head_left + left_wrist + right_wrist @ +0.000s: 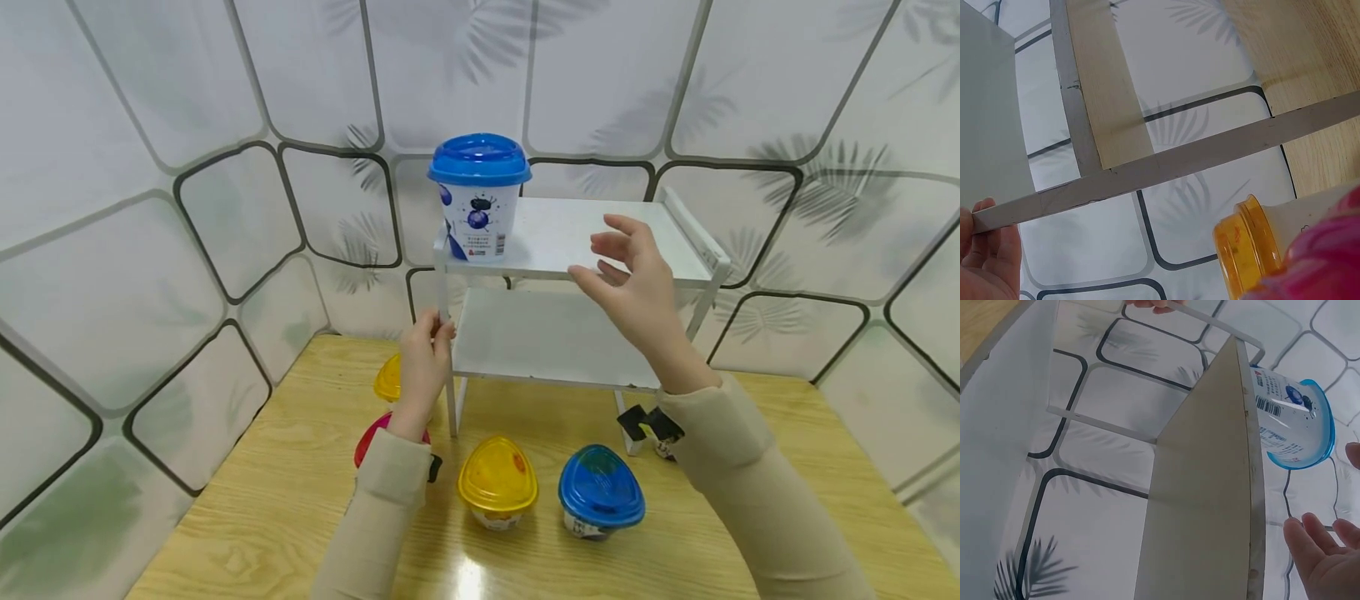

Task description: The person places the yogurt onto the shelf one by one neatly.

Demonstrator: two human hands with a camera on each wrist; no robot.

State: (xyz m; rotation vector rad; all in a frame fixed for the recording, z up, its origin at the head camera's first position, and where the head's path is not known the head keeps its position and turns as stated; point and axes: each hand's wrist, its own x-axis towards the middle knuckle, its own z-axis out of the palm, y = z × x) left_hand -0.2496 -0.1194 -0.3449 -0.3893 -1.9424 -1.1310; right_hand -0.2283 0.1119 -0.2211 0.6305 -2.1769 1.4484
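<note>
A white two-tier shelf rack (pixel 555 333) stands on the wooden table. My left hand (pixel 425 358) grips its left front post, fingers curled round the bar (pixel 1147 167) in the left wrist view. On the left end of the upper tier stands a white tub with a blue lid (pixel 480 196), blueberry-like pictures on its side. My right hand (pixel 637 287) is raised before the right part of that tier, thumb and fingers spread apart, nothing between them. In the right wrist view this hand (pixel 1325 562) hovers beside the tier, apart from the tub (pixel 1291 419).
Before the rack stand a yellow-lidded tub (pixel 498 479) and a blue-lidded tub (pixel 600 487). A pink-lidded tub (pixel 369 437) and another yellow-lidded one (pixel 387 379) are partly behind my left arm. A black-topped item (pixel 637 422) sits by the right sleeve. Patterned cloth (pixel 330 200) surrounds the table.
</note>
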